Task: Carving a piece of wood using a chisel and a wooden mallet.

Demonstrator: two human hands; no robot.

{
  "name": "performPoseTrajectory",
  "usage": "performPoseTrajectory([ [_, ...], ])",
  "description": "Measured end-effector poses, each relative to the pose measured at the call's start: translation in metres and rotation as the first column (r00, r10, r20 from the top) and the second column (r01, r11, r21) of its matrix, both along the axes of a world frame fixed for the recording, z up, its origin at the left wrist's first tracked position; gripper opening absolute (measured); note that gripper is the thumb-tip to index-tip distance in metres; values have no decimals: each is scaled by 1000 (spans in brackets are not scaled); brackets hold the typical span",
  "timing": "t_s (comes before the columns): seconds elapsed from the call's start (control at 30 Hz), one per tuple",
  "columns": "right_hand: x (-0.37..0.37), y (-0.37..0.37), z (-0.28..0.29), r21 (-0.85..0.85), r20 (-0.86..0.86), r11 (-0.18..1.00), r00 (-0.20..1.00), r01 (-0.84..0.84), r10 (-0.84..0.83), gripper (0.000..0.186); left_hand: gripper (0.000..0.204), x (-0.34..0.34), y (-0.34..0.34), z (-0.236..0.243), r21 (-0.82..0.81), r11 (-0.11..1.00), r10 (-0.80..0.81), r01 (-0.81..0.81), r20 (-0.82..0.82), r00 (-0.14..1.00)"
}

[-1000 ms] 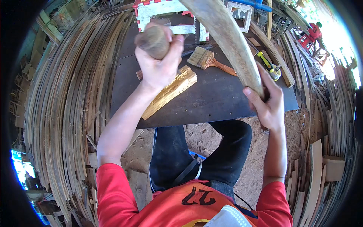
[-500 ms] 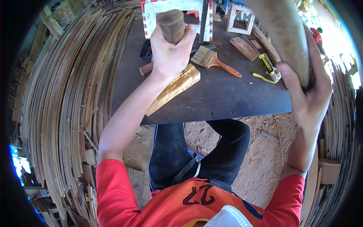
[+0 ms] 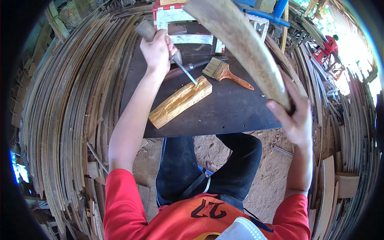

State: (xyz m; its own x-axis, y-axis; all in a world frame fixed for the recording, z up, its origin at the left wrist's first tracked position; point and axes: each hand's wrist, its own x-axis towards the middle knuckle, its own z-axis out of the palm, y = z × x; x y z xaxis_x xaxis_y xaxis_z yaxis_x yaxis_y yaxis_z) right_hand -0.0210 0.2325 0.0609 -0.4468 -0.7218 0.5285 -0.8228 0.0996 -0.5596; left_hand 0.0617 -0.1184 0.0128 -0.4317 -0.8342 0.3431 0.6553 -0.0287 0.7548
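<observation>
My left hand (image 3: 156, 53) is closed round the wooden handle of a chisel (image 3: 186, 73). The chisel leans, its handle toward the far left and its blade tip at the far end of a wood block (image 3: 179, 103). Pale, rough cut marks run along the top of this block, which lies slantwise on the dark table (image 3: 240, 112). On the right, my right hand (image 3: 295, 119) grips the lower end of a thick wooden club (image 3: 244, 48). The club is raised over the table and hides part of it.
Beyond the block lie a wide paintbrush (image 3: 227, 73) and a second long tool (image 3: 191, 66), partly covered. A handsaw (image 3: 191, 39) rests against a white and red stand (image 3: 172, 15). Stacked wood strips (image 3: 72, 100) flank the table. A person in red (image 3: 329, 47) is far right.
My left hand has shifted left and tipped the chisel, so its blade now shows. The club has swung left with my right hand and covers the yellow-handled tool and tape measure seen earlier.
</observation>
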Motion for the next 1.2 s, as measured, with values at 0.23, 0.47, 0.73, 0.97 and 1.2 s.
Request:
performPoseTrajectory([
  [0.23, -14, 0, -75, 39, 489, 989, 861, 143, -144, 63, 14, 21, 35, 20, -188, 980, 37, -71, -180, 983],
  [0.47, -18, 1, -94, 8, 589, 987, 797, 162, -136, 62, 16, 10, 69, 29, -437, 899, -57, -1, -118, 991],
  [0.73, -20, 7, -63, -4, 254, 995, 963, 97, -92, 65, 15, -3, 69, 20, -426, 904, -51, 27, -45, 998],
  [0.97, -24, -6, 3, -165, -216, 986, 974, 37, -73, 70, 16, -17, 70, 22, -496, 868, 52, -23, 45, 998],
  [1.2, -14, -14, 29, -74, -151, 995, 985, 68, -79, 68, 17, -21, 67, 18, -574, 817, 97, -54, 46, 994],
])
